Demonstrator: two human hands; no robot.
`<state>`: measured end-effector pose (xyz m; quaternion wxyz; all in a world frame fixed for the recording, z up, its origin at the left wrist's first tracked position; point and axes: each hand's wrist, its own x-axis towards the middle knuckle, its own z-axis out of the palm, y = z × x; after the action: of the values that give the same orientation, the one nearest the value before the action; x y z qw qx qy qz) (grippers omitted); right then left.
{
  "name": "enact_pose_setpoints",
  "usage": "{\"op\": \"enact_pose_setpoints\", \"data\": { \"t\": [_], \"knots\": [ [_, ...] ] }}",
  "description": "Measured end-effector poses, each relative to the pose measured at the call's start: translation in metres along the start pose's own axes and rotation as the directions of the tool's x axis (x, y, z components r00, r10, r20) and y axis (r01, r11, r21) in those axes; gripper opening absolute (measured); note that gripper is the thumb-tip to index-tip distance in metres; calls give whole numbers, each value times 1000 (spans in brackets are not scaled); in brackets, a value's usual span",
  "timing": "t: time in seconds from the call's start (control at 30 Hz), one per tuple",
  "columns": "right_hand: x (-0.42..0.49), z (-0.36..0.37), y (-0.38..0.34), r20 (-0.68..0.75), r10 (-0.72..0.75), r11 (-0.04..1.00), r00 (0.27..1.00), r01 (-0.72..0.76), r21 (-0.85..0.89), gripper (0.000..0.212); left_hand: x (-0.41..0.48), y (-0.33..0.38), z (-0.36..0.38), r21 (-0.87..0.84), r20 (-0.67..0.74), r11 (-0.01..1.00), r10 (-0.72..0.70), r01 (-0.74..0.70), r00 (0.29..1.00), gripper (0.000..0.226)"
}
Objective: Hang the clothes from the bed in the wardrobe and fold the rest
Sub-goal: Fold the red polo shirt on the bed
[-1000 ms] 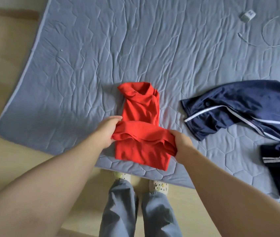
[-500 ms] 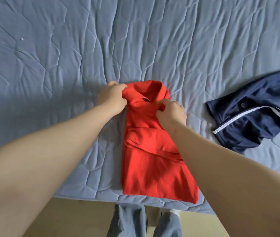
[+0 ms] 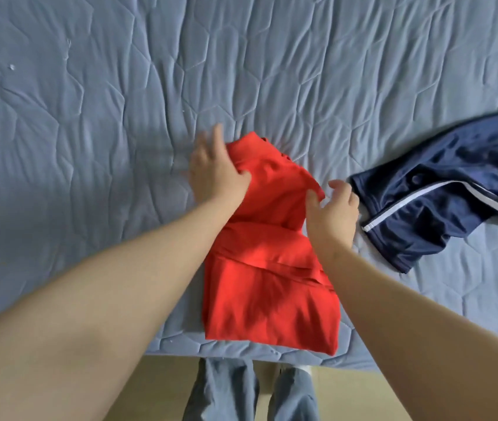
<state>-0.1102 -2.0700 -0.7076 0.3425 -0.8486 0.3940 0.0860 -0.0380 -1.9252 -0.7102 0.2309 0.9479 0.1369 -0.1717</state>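
Red cloth fills the middle of the view: the red shirt (image 3: 272,284), already doubled into a long narrow strip, lies on the quilted bed cover (image 3: 89,117) with its near end at the bed's near edge and its collar end pointing far. The left hand (image 3: 215,174) sits on the far left corner, thumb pressed into the fabric, fingers blurred but seemingly stretched out past the edge; whether they pinch the cloth I cannot tell. The right hand (image 3: 334,208) hovers at the right edge of the collar end, fingers loosely parted and holding nothing, thumb just beside the cloth's edge. To finish this fold well, both hands should probably take the far corners evenly, bring them toward the near end, then smooth the crease flat so the layers do not slide. A navy striped garment (image 3: 442,205) lies crumpled to the right, just beside the right hand.
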Motion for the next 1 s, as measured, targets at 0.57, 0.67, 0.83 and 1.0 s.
{"op": "enact_pose_setpoints", "data": {
  "t": [0.57,0.67,0.83,1.0],
  "knots": [
    [-53,-42,59,508,-258,887,822,410,-212,50,-78,-70,-14,241,256,761,549,-602,796,37],
    [-49,-51,49,323,-295,926,899,352,-135,31,-73,-63,-23,78,225,883,437,-463,871,24],
    [-44,-66,10,156,-270,962,950,259,90,20,-71,-50,-53,-334,209,928,244,-165,947,19],
    [-15,-65,-37,75,-285,953,956,274,125,21,-28,-25,-80,-537,275,839,73,90,959,23]
  ]
}}
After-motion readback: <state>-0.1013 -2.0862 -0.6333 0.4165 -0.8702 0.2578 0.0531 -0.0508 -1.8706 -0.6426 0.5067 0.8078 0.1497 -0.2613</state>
